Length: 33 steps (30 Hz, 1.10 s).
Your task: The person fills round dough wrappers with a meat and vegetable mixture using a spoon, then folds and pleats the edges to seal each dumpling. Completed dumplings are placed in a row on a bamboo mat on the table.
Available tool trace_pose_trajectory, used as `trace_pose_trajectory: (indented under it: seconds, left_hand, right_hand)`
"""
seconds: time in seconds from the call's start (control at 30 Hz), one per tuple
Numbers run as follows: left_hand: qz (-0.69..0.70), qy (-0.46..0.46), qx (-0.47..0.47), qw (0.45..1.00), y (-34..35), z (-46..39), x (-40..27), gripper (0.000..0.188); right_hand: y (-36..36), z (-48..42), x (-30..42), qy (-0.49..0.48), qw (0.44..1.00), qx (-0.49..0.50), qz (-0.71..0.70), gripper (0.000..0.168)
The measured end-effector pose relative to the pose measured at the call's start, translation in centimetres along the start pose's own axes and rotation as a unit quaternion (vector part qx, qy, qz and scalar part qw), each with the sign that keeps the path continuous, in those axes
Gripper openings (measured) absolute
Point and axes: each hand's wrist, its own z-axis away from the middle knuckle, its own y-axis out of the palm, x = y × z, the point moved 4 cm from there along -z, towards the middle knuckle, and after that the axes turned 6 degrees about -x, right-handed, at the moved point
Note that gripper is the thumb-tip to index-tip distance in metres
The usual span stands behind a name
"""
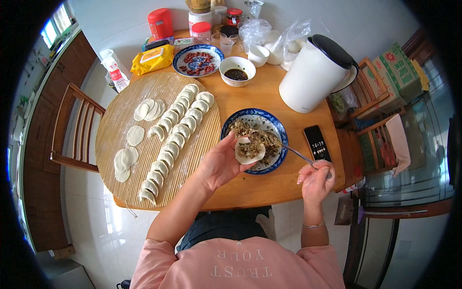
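Note:
My left hand (pixel 223 162) holds a round dumpling wrapper (pixel 262 153) over the near left part of a blue-rimmed plate (pixel 282 126). A mound of minced filling (pixel 248 150) lies in the wrapper's middle. In my right hand (pixel 317 180) is the handle of a metal spoon (pixel 297 153), whose far end reaches into the filling on the plate; its bowl is hidden there. To the left, a round slatted mat (pixel 108 144) bears two rows of folded dumplings (pixel 176 140). Loose wrappers (pixel 135 135) lie on the mat's left half, some overlapping.
A white electric kettle (pixel 306 76) and a phone (pixel 317 142) stand and lie at the right of the wooden table (pixel 216 197). Behind the plate are a bowl of dark sauce (pixel 236 81), a plate of red pieces (pixel 198 74), yellow wipes (pixel 152 59) and several jars (pixel 201 32).

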Motion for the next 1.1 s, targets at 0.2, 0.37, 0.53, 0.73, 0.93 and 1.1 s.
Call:
trace_pose_trajectory:
  seconds: [0.2,0.37,0.53,0.73,0.93,1.1]
  left_hand:
    - [0.003,0.002,0.028,1.000,0.2,-0.1,-0.1,0.047]
    - [0.026,-0.002,0.033,0.999,-0.2,-0.5,-0.1,0.048]
    - [0.008,0.019,0.021,1.000,0.3,-0.5,0.0,0.044]
    - [0.015,0.006,0.027,1.000,0.7,-0.6,0.4,0.046]
    - [0.054,0.011,0.002,0.998,1.1,-0.4,-0.2,0.048]
    - [0.151,0.011,0.046,0.987,0.7,-0.3,-0.7,0.058]
  right_hand:
    - [-0.1,0.2,-0.9,-0.004,0.997,0.035,0.073,0.019]
    - [-0.9,0.9,-1.0,-0.028,0.995,0.038,0.086,0.019]
    - [-0.7,0.7,-0.5,-0.003,1.000,0.018,0.018,0.017]
    - [-0.9,1.4,-2.9,0.066,0.996,0.003,-0.064,0.015]
    - [-0.4,1.6,-2.5,-0.041,0.989,0.096,0.102,0.011]
    - [0.2,1.6,-1.3,-0.131,0.957,0.144,0.215,0.007]
